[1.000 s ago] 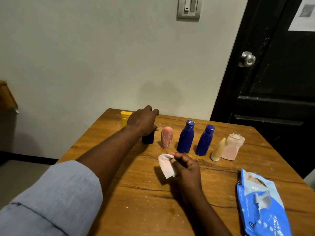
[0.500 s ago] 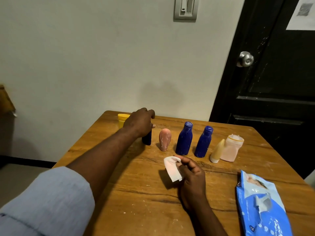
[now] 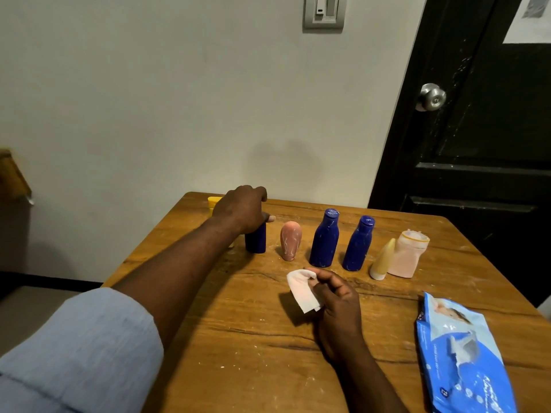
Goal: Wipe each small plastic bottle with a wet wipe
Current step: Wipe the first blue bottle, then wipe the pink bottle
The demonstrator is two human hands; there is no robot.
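While I watch through the head camera, a wooden table (image 3: 238, 338) fills the lower part of the view, set against a pale wall. At the far left, a light blue sleeve (image 3: 74, 347) covers the upper arm, and the bare forearm reaches forward across the wood. A yellow bottle (image 3: 214, 201) stands near the table's far left corner, mostly hidden behind the left hand (image 3: 243, 210). That hand curls down over the top of a short dark blue bottle (image 3: 256, 241) and grips it from above. The bottle stands upright on the table, and only its lower body shows. To its right, apart from its neighbours, a small pink bottle (image 3: 290, 244) stands with a rounded top. Nearer to me, a folded white wet wipe (image 3: 302, 289) is pinched in the fingers and thumb of the right hand (image 3: 337, 299), low over the middle of the table. I cannot tell whether that hand touches the wood. Behind it, a tall dark blue bottle (image 3: 325, 238) and a second tall blue bottle (image 3: 358, 244) stand upright side by side, not touching. A light switch (image 3: 324, 11) is on the wall high above them. Further right, a cream cone-shaped bottle (image 3: 383, 260) tilts against a pale pink bottle (image 3: 407, 254) with a wide top. At the near right, a blue pack of wipes (image 3: 459, 359) lies flat. Beyond the table is a black door (image 3: 477, 144) with a metal knob (image 3: 431, 96).
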